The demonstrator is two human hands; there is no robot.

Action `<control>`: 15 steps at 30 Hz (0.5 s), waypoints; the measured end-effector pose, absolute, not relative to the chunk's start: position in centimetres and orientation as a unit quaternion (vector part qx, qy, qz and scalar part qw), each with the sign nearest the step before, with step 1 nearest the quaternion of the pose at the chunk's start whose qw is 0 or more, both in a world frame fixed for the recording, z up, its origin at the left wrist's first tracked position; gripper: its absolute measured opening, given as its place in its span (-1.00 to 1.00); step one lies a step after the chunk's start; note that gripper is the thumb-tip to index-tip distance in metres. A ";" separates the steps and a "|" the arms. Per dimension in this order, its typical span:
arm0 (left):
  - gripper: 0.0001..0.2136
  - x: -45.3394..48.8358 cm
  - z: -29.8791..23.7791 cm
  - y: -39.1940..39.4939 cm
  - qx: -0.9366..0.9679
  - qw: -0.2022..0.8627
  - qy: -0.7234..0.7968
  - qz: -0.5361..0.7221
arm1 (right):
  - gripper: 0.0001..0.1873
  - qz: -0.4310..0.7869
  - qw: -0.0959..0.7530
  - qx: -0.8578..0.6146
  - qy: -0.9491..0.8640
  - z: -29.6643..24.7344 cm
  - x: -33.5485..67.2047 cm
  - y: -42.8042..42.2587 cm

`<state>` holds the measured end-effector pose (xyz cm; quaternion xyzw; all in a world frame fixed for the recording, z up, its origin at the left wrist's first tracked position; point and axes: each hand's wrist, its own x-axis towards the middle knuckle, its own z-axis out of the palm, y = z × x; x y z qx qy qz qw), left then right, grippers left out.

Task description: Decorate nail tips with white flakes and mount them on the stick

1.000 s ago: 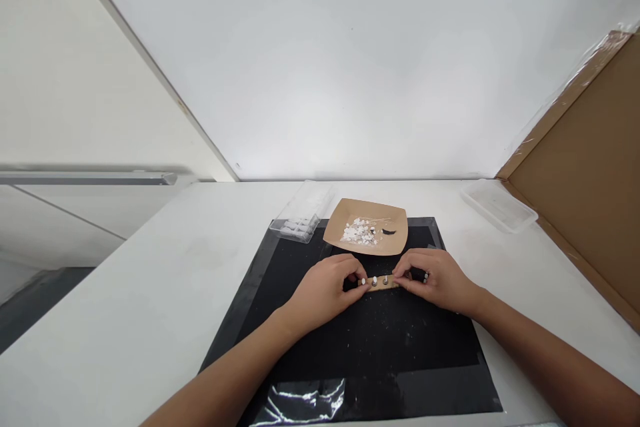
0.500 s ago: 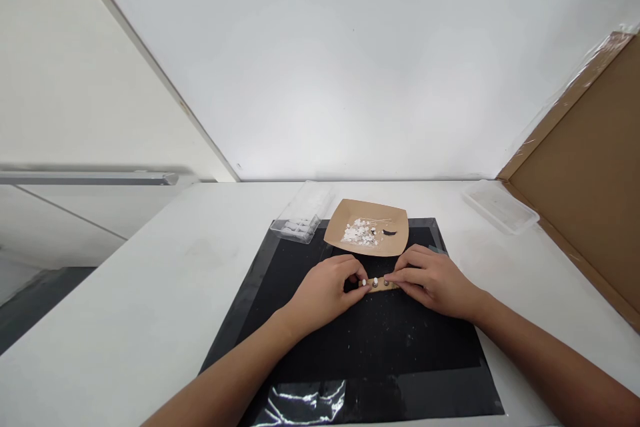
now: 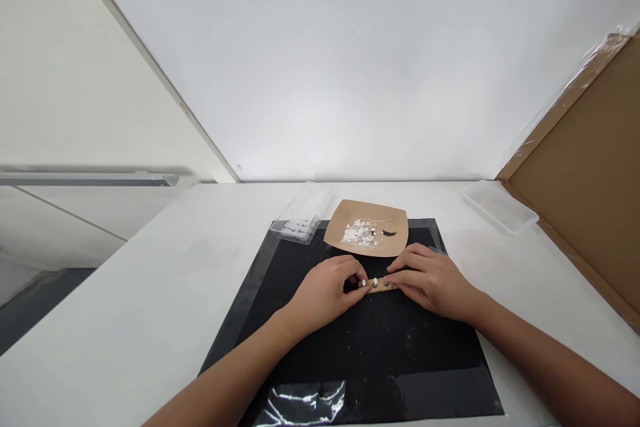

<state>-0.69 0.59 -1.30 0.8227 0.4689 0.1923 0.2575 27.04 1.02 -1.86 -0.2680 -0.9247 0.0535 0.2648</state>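
A narrow tan strip, wood-like, [image 3: 380,287] lies on the black mat [image 3: 380,333], with small metal-looking round fittings in a row along it. Two of these carry small white pieces standing up, one at the left end and a white piece [image 3: 375,281] near the middle. My left hand [image 3: 330,287] pinches the strip's left end between thumb and fingers, beside the leftmost white piece. At the other end, my right hand [image 3: 430,280] holds the strip with bent fingers, its fingertips by the third fitting. Its grip partly hides the strip's right end.
Behind my hands a brown paper tray [image 3: 335,227] holds many white bits and a small black curved piece. Left of it stands a clear compartment box [image 3: 300,223] with white contents. A clear plastic lid or tray [image 3: 500,205] lies back right, by a cardboard panel [image 3: 580,167].
My right hand's fingers have shifted slightly, the upper fingertip lifting a little away from the strip. My left hand and the strip have stayed in place.
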 end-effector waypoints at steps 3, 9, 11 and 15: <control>-0.94 -0.7 -1.3 0.6 0.823 0.255 0.470 0.191 | -0.78 0.042 0.262 -0.267 -0.926 -1.9 27.1 1.0; -0.94 -0.6 -1.3 0.6 0.824 0.257 0.466 0.193 | -0.77 0.054 0.276 -0.260 -0.924 -2.0 26.9 0.9; -0.94 -0.6 -1.3 0.6 0.823 0.258 0.468 0.190 | -0.78 0.061 0.287 -0.259 -0.920 -2.1 26.8 0.9; -0.95 -0.6 -1.2 0.6 0.824 0.257 0.469 0.188 | -0.82 0.067 0.300 -0.259 -0.916 -2.0 26.7 1.0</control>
